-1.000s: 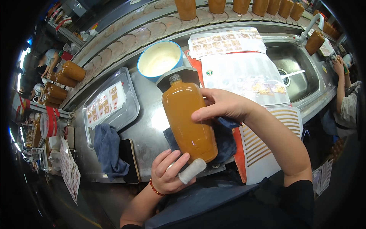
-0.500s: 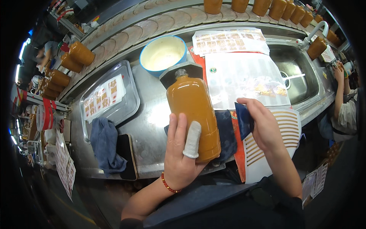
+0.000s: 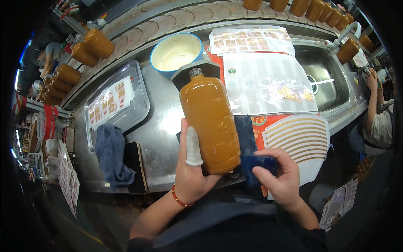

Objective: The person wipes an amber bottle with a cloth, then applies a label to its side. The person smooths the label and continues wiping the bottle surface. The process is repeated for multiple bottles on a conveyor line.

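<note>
1. Two bare hands at work here. The left hand is curled around the left side and base of the bottle, so it's got a decent hold. One finger wears a white sleeve, and there's a red bracelet on that wrist.
2. The right hand has a blue scraper pinched between thumb and fingers, right by the bottle's lower right edge. Can't tell if it's actually pressing.
3. Bottle's glossy amber-brown, mostly ahead of the left palm, leaning a bit left, neck pointing away from the body. The neck sits at a grey block out past the left fingertips.
4. Just ahead of the right hand: some dark cloth beside the bottle.
5. Ahead and to the right of that hand: a strip sheet with curved gold bands, then white sheets further out, with a red sheet underneath.
6. Off to the left hand's left: a phone, a blue-grey rag overlapping it, then a clear tray with printed sheets.
7. Well ahead of the left hand, beyond the block: a blue-rimmed bowl.
8. Well beyond the right hand: a steel sink, a tap, and another person further right.
9. Farthest out from both hands: a conveyor with other bottles.
</note>
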